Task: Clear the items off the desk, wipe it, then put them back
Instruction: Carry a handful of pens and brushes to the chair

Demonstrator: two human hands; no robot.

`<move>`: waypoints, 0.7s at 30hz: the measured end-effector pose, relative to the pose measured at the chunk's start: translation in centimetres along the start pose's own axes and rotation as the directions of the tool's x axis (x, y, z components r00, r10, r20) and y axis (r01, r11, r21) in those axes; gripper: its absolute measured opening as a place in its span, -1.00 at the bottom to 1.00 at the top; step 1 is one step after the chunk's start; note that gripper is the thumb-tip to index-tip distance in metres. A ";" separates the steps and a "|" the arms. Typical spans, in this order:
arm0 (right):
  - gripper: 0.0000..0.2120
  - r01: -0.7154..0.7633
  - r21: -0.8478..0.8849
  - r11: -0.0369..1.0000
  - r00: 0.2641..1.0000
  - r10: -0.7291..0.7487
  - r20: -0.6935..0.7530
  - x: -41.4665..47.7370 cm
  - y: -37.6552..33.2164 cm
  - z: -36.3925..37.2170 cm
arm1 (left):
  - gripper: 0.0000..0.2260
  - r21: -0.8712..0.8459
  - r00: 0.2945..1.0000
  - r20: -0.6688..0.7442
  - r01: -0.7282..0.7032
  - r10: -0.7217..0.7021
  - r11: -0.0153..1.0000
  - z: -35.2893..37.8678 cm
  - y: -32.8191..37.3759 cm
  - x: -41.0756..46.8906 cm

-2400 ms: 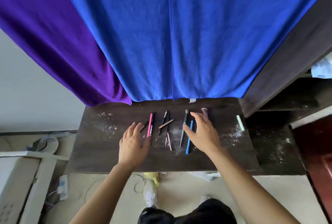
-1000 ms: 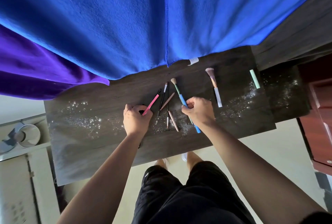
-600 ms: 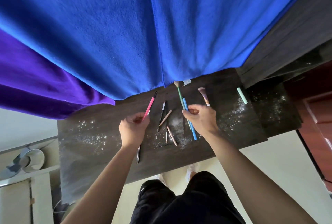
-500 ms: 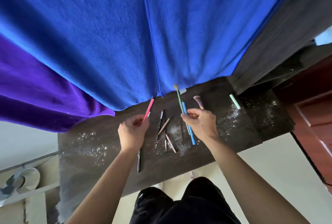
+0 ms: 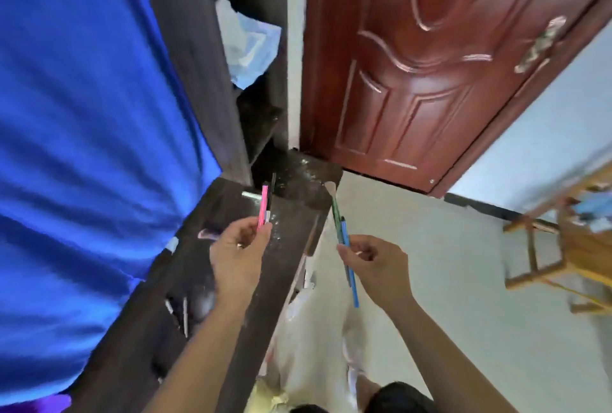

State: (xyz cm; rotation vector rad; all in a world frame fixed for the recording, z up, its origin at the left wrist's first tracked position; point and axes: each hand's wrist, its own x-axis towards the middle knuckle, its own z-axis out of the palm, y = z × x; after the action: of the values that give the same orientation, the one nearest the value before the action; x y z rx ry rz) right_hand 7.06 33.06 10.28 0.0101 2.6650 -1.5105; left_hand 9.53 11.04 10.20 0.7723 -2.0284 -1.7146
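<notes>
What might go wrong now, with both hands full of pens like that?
The right hand pinches a blue pen and a green-handled brush out past the desk edge, so a slip would likely drop them on the floor. The left hand pinches a pink pen and a black pen together; one might slide loose. White powder lies on the desk and could stick to anything set down there.

A room in a home: a dark surface against blue drapes, beside a red-brown panelled door with a metal handle, and a wooden stool nearby.
</notes>
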 end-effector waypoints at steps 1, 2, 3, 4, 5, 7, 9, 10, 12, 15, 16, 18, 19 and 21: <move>-0.88 -0.028 0.023 0.999 0.998 0.030 -0.056 -0.4 0.8 -2.2 | -0.84 -0.016 0.997 0.074 -0.014 0.015 1.000 2.2 0.8 -0.7; -0.91 -0.052 0.047 0.998 0.992 0.057 -0.111 -0.8 1.6 -4.4 | -0.85 -0.028 0.989 0.146 -0.026 0.030 0.999 4.5 1.7 -1.6; -0.92 -0.064 0.068 0.996 0.983 0.074 -0.165 -1.2 2.4 -6.5 | -0.86 -0.034 0.977 0.211 -0.038 0.044 0.999 6.7 2.5 -2.7; -0.91 -0.067 0.091 0.994 0.973 0.085 -0.216 -1.6 3.3 -8.6 | -0.86 -0.035 0.962 0.265 -0.053 0.060 0.998 9.0 3.3 -3.9; -0.88 -0.068 0.116 0.991 0.960 0.096 -0.261 -2.1 4.2 -10.7 | -0.87 -0.034 0.947 0.312 -0.065 0.072 0.997 11.2 4.0 -5.2; -0.84 -0.067 0.167 0.984 0.932 0.122 -0.341 -3.0 6.1 -14.9 | -0.89 -0.023 0.911 0.402 -0.088 0.090 0.996 15.7 5.3 -8.0; -0.87 -0.069 0.204 0.977 0.899 0.150 -0.412 -3.6 8.3 -19.2 | -0.90 -0.016 0.870 0.481 -0.116 0.110 0.993 20.4 6.5 -11.0; -0.88 -0.072 0.217 0.974 0.881 0.164 -0.443 -3.8 9.5 -21.4 | -0.90 -0.013 0.851 0.510 -0.141 0.128 0.990 22.8 7.0 -12.5; -0.85 -0.079 0.239 0.968 0.845 0.192 -0.498 -4.2 12.6 -26.2 | -0.88 -0.013 0.812 0.554 -0.211 0.183 0.977 28.3 8.1 -15.9; -0.80 -0.094 0.238 0.967 0.820 0.211 -0.531 -4.1 16.4 -32.4 | -0.88 -0.016 0.785 0.581 -0.257 0.218 0.966 35.3 9.2 -20.0; -0.80 -0.099 0.248 0.964 0.812 0.223 -0.540 -4.2 18.2 -35.3 | -0.90 -0.007 0.776 0.592 -0.266 0.218 0.964 38.3 9.5 -21.9; -0.82 -0.104 0.254 0.962 0.789 0.236 -0.568 -4.1 21.2 -40.8 | -0.91 -0.010 0.750 0.624 -0.275 0.221 0.961 43.9 10.3 -25.4; -0.84 -0.106 0.249 0.963 0.777 0.237 -0.583 -3.9 22.6 -43.5 | -0.90 -0.018 0.733 0.642 -0.277 0.223 0.961 46.6 10.9 -27.1; -0.88 -0.120 0.241 0.963 0.754 0.247 -0.609 -3.6 25.1 -48.3 | -0.87 -0.028 0.706 0.674 -0.271 0.218 0.962 51.7 12.1 -29.9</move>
State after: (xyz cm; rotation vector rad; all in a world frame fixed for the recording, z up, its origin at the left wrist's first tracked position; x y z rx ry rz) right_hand 8.62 87.47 13.75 0.9399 2.8271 -1.9497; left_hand -0.32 71.03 14.23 -0.1739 -2.5106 -1.9352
